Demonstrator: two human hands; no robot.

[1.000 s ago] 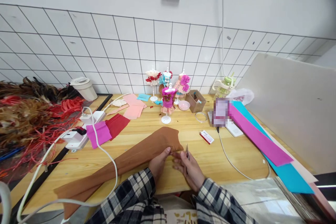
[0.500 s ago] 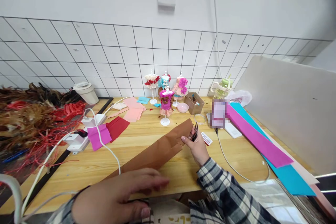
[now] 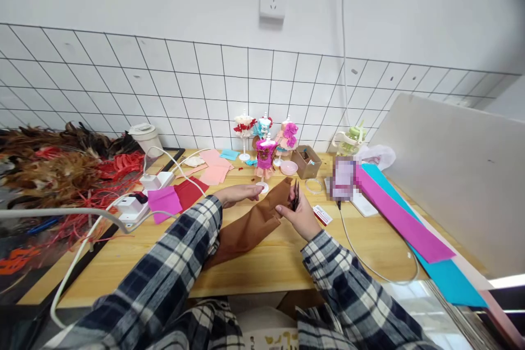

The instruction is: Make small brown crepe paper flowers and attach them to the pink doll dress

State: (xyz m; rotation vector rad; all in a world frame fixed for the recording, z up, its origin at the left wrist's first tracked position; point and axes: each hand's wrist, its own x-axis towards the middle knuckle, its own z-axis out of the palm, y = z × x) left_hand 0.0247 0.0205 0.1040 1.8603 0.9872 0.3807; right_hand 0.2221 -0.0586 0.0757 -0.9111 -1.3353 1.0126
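A long brown sheet of paper (image 3: 250,227) lies on the wooden table (image 3: 287,257), running from the middle toward me. My right hand (image 3: 298,213) pinches its far corner and also grips small dark scissors (image 3: 295,197) that point upward. My left hand (image 3: 239,194) reaches across the sheet with fingers stretched toward a small mannequin in a pink dress (image 3: 265,157) on a white stand; its fingertips are close to the stand's base. Both my sleeves are plaid.
More dressed mini mannequins (image 3: 262,128), a pink dish (image 3: 289,167) and a small cardboard box (image 3: 305,161) stand at the back. Pink, red and magenta paper pieces (image 3: 176,197) lie left. Feathers (image 3: 53,167) and power adapters (image 3: 135,205) with white cables sit far left; magenta and cyan sheets (image 3: 406,224) lie right.
My left hand left the near end of the brown sheet and reached forward to the mannequin's base. My right hand carried the sheet's corner and scissors away from me, then stayed there.
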